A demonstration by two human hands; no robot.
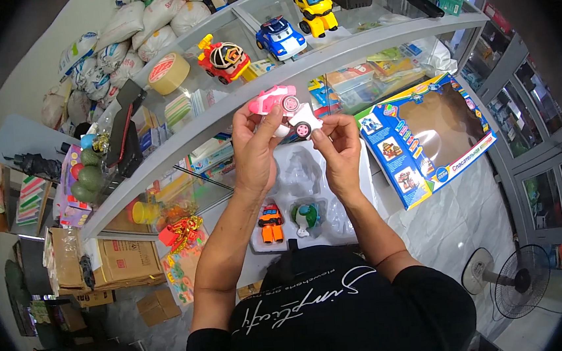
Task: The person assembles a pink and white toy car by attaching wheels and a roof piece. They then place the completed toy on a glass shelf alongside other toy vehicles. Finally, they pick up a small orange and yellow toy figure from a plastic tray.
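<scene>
A pink and white toy vehicle (284,111) with black-and-white wheels is held up between my two hands, above a moulded white plastic tray (301,167). My left hand (257,152) grips its pink side, thumb on top. Closed on the white part near a wheel is my right hand (340,151), with the thumb and fingers pinching it. Two more toys sit in the tray's hollows: an orange and black one (271,224) and a green and white one (306,218). Other hollows in the tray hold nothing, and my forearms cover part of it.
On the glass counter (197,113) stand a red toy vehicle (224,61), a blue toy car (280,38), a yellow and blue toy (315,12) and a tape roll (168,73). A blue windowed toy box (388,154) lies at right. Farther right stands a fan (520,281).
</scene>
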